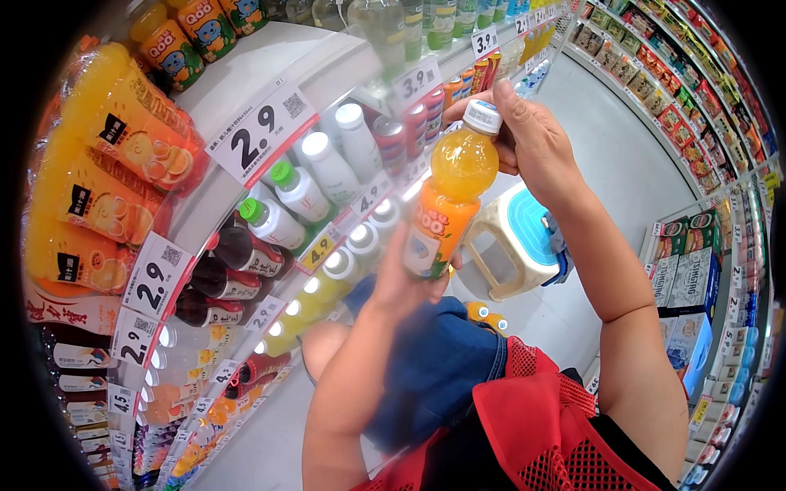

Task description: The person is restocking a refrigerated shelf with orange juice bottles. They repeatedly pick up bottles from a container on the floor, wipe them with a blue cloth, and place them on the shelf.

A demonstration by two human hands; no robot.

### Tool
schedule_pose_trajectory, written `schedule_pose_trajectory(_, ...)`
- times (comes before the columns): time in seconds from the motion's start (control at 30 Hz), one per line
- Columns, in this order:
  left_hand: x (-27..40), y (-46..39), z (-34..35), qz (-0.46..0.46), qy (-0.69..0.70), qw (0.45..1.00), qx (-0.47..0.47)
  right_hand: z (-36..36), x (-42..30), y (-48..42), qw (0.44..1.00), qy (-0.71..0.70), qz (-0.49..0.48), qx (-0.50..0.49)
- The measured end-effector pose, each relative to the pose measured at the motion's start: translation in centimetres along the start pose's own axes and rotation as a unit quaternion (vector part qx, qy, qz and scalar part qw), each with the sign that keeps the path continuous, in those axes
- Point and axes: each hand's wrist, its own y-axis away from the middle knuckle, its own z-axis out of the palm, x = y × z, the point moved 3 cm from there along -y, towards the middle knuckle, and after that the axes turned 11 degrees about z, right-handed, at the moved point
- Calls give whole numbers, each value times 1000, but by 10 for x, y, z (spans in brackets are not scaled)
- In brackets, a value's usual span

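Observation:
An orange drink bottle (455, 193) with a white cap and a Qoo label is held tilted in front of me. My left hand (410, 270) grips its lower, labelled part from below and the side. At the neck, my right hand (529, 132) has its fingers curled behind the bottle and its thumb raised beside the cap. Part of a pale item shows behind the bottle's shoulder, too covered to identify. More Qoo bottles (172, 54) stand on the upper shelf at the left, behind a price tag (263, 134).
Drink shelves (344, 67) curve along the left. A plastic step stool (513, 245) with a blue top stands on the floor (583, 159), a dark blue cloth (554, 245) at its side. Two orange bottles (485, 316) are low by my knee. Boxed goods (688, 282) line the right.

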Motion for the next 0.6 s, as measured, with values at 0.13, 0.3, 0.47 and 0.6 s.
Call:
schedule_pose_trajectory(0.13,0,2,-1,20,-24,999,-2,-3,-6,1,996,54,-69,-24)
schedule_pose_trajectory(0.3,2,-1,-6,42,-39,997,-44,-12,-5,-5,979,173,-98,44)
schedule_pose_trajectory(0.47,10,3,4,70,-126,977,-158,-29,-22,-10,994,71,-78,25)
schedule_pose_trajectory(0.6,11,3,-2,49,-91,980,-168,-29,-87,1,961,158,-221,56)
